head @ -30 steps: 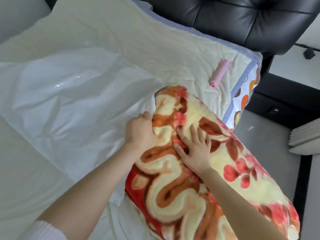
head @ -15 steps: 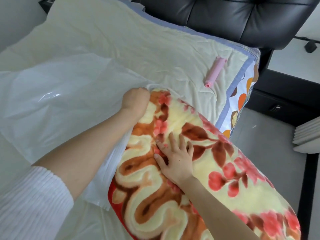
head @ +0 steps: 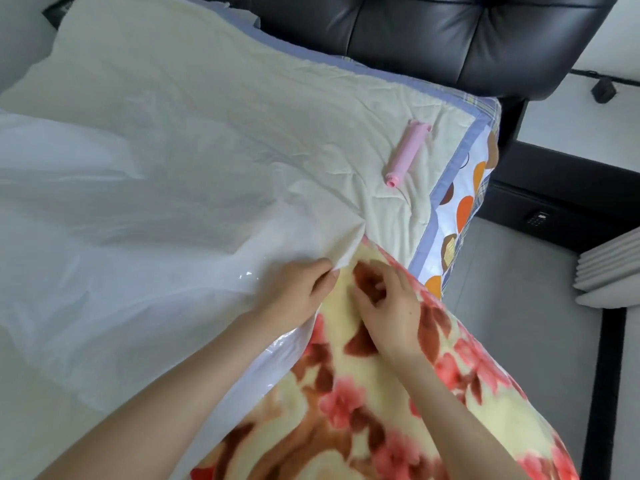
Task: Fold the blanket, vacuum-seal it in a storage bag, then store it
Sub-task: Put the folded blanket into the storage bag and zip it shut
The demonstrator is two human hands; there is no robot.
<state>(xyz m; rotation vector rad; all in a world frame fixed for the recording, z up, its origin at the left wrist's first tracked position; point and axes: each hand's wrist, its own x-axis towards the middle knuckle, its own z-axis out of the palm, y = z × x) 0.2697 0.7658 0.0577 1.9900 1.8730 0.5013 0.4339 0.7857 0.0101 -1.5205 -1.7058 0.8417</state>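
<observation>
Fingers (head: 326,277) of the left hand (head: 294,296) are clamped on the open lip of the storage bag (head: 138,220), thumb on top, lifting that edge where it meets the blanket (head: 346,410). On my feed the right hand (head: 391,313) sits just beside it on the blanket's far end, its fingers (head: 375,289) bent down into the pile; blur keeps me from telling whether they pinch a fold or only press. The blanket, cream with red and brown flowers, lies rolled thick along the bed's near edge, its far tip tucked just under the bag's lip. The bag spreads flat and white to the left over the cream quilt (head: 277,109). A pink pump (head: 408,152) lies on the quilt, well apart from both hands, near the black padded headboard (head: 450,39).
</observation>
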